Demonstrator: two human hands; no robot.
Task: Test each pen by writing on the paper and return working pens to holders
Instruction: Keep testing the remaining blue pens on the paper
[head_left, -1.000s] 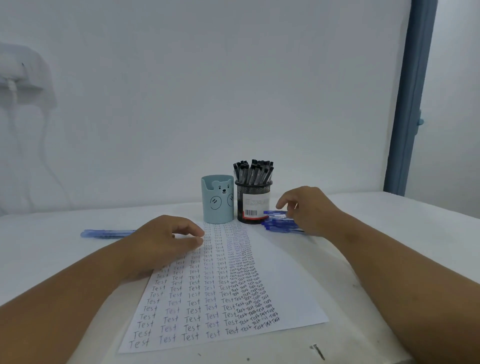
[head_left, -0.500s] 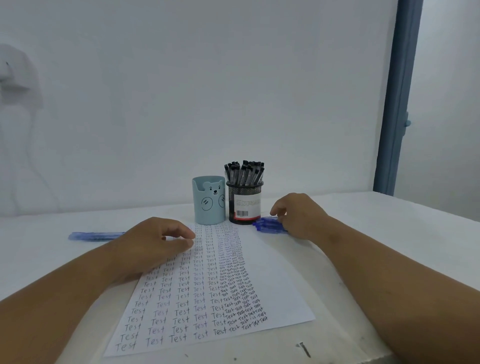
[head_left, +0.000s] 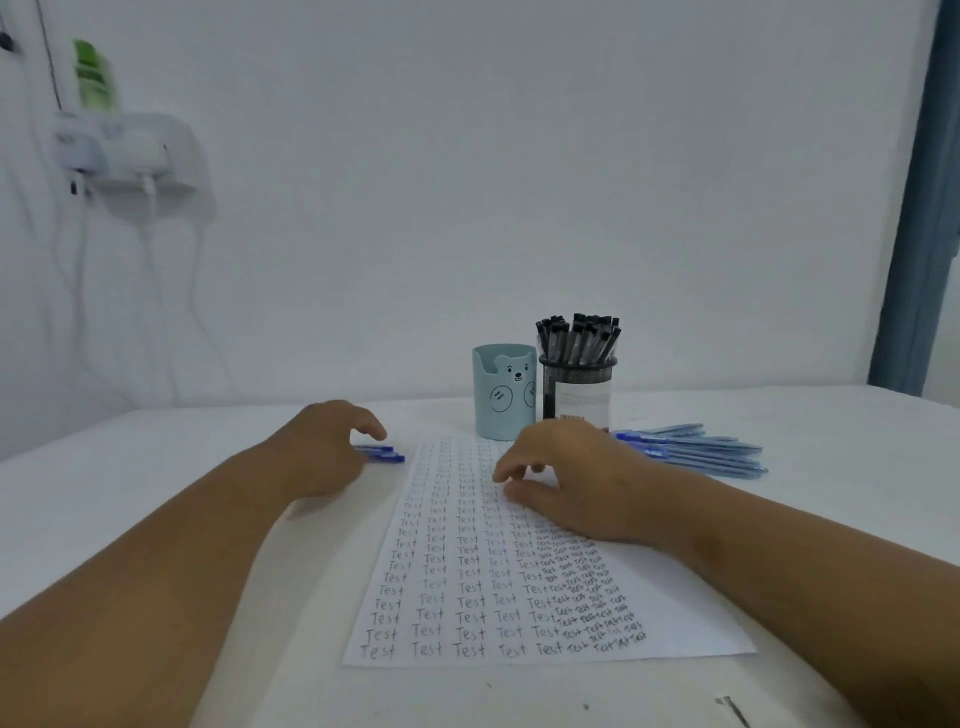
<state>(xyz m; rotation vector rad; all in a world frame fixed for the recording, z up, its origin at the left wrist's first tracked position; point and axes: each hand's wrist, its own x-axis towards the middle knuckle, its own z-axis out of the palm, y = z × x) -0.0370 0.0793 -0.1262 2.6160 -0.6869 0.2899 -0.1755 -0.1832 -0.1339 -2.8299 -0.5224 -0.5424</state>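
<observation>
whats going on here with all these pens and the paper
A person sits at a white table testing pens. The paper is covered in rows of "Test". The left hand is on the blue pens left of the sheet; the right hand rests on the paper, holding nothing. More blue pens lie at right. The mesh holder is full of black pens; the bear holder shows none.

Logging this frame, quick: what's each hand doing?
Left hand: on the blue pens; grip hidden, cannot tell.
Right hand: open, empty, over the paper.

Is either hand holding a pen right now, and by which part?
The right hand holds nothing, hovering over the paper. The left hand covers the blue pens; a grip cannot be told.
</observation>
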